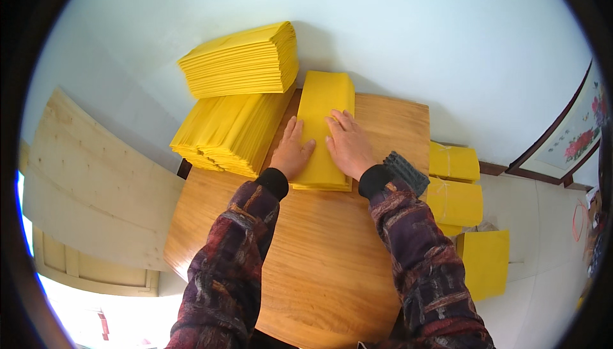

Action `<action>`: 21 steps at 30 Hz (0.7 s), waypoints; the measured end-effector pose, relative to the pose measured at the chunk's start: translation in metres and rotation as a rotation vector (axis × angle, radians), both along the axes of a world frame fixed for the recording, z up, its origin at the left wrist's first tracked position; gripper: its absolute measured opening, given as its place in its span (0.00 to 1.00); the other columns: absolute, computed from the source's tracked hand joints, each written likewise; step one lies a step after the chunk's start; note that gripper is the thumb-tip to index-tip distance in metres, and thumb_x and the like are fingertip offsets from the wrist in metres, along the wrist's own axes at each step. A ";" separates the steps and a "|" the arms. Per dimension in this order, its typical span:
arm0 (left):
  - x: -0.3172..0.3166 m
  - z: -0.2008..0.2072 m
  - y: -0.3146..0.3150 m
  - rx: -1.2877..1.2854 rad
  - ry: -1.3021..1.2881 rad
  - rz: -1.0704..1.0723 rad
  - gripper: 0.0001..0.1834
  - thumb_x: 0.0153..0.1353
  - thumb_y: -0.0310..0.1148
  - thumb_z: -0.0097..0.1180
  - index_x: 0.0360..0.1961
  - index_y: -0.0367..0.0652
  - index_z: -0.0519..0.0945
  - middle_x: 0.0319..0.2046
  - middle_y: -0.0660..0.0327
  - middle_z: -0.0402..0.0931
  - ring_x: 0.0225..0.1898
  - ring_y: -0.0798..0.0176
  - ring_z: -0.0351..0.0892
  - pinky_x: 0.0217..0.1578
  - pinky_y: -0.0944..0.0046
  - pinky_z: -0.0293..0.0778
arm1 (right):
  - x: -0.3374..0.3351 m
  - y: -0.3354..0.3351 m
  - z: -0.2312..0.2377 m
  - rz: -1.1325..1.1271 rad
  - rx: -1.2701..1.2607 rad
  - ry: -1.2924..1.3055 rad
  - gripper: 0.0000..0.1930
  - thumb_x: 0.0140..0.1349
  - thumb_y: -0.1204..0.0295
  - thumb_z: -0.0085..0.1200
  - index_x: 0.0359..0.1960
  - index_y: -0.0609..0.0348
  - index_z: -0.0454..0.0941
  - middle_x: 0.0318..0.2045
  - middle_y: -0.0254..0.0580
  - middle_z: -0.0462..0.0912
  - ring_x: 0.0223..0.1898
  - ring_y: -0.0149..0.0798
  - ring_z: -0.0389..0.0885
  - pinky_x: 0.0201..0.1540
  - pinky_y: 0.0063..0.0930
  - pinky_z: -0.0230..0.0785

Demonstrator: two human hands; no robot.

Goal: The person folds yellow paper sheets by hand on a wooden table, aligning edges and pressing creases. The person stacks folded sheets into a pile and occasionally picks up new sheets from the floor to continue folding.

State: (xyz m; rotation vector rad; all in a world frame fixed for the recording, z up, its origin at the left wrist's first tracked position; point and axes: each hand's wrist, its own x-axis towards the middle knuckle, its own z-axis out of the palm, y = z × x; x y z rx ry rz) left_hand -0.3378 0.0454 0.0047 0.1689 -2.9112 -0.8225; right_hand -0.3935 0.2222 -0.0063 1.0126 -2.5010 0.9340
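— What's around the wooden table (332,272)?

— A pale wall (415,36) behind, a light wooden board (89,189) leaning at the left, bright daylight low on that side.

— And right?

— Pale floor tiles (543,221), plus a dark-framed flower picture (578,138) propped against the wall.

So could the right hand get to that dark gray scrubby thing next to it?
Probably yes. The dark gray pad lies on the wooden table right beside the right hand's wrist, with nothing between them. That hand lies flat on the yellow paper stack, holding nothing, so it looks free to move over.
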 end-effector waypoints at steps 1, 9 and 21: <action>0.001 0.002 0.002 -0.013 -0.023 0.002 0.35 0.67 0.42 0.47 0.69 0.33 0.54 0.72 0.44 0.42 0.72 0.44 0.45 0.69 0.57 0.49 | -0.003 -0.004 -0.002 0.032 0.044 -0.033 0.22 0.66 0.68 0.45 0.62 0.60 0.66 0.66 0.49 0.61 0.68 0.54 0.57 0.67 0.45 0.51; 0.007 0.006 0.016 -0.230 -0.141 0.076 0.33 0.68 0.46 0.41 0.69 0.43 0.57 0.73 0.55 0.44 0.73 0.49 0.45 0.67 0.44 0.49 | -0.010 -0.015 -0.024 0.088 0.112 -0.126 0.23 0.67 0.67 0.44 0.63 0.57 0.65 0.68 0.46 0.60 0.70 0.54 0.53 0.69 0.48 0.48; -0.005 0.017 0.021 -0.314 -0.049 -0.040 0.32 0.67 0.48 0.41 0.67 0.42 0.60 0.71 0.53 0.52 0.73 0.51 0.44 0.70 0.49 0.44 | -0.019 -0.010 -0.019 0.134 -0.219 -0.345 0.25 0.67 0.64 0.42 0.65 0.59 0.61 0.69 0.56 0.56 0.68 0.57 0.56 0.67 0.43 0.54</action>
